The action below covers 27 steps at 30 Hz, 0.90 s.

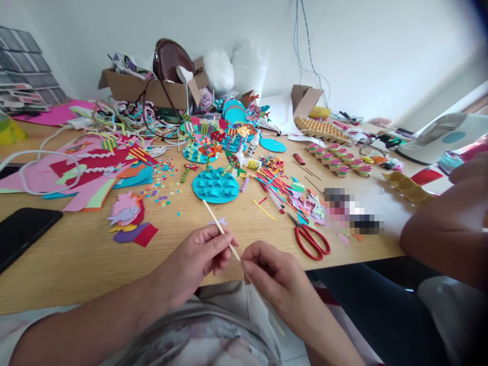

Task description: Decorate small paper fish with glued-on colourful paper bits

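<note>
My left hand [211, 249] closes around a thin pale wooden stick [214, 215], thumb on top. The stick slants up and away over the table's front edge. Close beside it, my right hand [269, 267] pinches the near end of the stick between thumb and fingers. A thin, faint strip trails below the right hand; its kind I cannot make out. Beyond the stick's far tip lies a blue scalloped base [215, 185] with colourful paper fish standing on it. Red-handled scissors [311, 241] rest to the right of my right hand.
Cut paper fish [127, 209] and a black phone [28, 231] lie to the left. Paper strips [269, 180] and scraps spread right of centre. Another person's arm [446, 223] reaches in at the right. A cardboard box [147, 94] stands at the back.
</note>
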Available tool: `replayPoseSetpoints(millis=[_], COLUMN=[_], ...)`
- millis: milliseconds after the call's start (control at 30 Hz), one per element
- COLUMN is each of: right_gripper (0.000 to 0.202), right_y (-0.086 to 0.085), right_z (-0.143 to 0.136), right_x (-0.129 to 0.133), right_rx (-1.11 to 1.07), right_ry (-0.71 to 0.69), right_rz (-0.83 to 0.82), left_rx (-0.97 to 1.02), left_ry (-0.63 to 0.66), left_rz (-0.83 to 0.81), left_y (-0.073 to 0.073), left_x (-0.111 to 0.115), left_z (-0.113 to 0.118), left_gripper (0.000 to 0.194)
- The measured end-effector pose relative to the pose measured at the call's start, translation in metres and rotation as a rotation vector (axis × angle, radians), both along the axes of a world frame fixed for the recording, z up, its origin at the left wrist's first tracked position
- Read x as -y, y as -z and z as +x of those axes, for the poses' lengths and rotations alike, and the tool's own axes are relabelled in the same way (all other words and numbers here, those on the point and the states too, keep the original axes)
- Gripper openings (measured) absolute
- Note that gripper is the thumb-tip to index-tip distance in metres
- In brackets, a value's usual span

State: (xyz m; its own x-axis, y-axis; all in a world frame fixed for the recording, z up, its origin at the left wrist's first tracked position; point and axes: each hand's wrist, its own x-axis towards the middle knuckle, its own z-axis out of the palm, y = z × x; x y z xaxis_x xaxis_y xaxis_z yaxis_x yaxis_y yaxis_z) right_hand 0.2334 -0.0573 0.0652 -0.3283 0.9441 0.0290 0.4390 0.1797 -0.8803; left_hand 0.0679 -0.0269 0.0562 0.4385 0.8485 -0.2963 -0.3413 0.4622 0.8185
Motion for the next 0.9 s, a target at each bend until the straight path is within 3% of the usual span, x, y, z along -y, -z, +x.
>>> replayPoseSetpoints(millis=[100,233,367,467,533,600,733,900], right_gripper=[0.013,0.023,0.020,0.012,0.016,0.018,0.015,0.014], right_y=[0.008,0.011,0.002,-0.004,-0.004,-0.002,0.003,0.001], right_z=[0.000,-0.009,-0.013,-0.006,-0.002,-0.003,-0.012,-0.023], right_x=[-0.005,-0.013,-0.021,-0.031,-0.039,-0.046,-0.057,-0.063], right_rx=[-0.187,-0.120,-0.074,-0.237,-0.380,-0.409,-0.155,0.058], right_ry=[-0.032,-0.037,0.118,0.235,0.232,0.176,0.027,-0.035], right_rz=[0.098,0.497,0.682,0.625,0.480,0.355,0.325,0.417], left_rx=[0.047,0.016,-0.131,-0.602,-0.965,-1.145,-1.307,-1.329], left_ry=[-0.049,-0.053,0.049,0.090,0.030,0.017,0.017,0.026], left_rz=[-0.040,-0.014,0.234,0.627,0.934,1.150,1.347,1.390], left_y=[-0.005,-0.009,-0.004,0.004,0.011,0.021,0.040,0.053], left_x=[-0.005,-0.006,-0.007,-0.010,-0.012,-0.012,-0.009,-0.010], left_z=[0.000,0.002,-0.008,-0.029,-0.044,-0.055,-0.062,-0.062], left_gripper=[0.020,0.019,0.030,0.030,0.024,0.026,0.030,0.032])
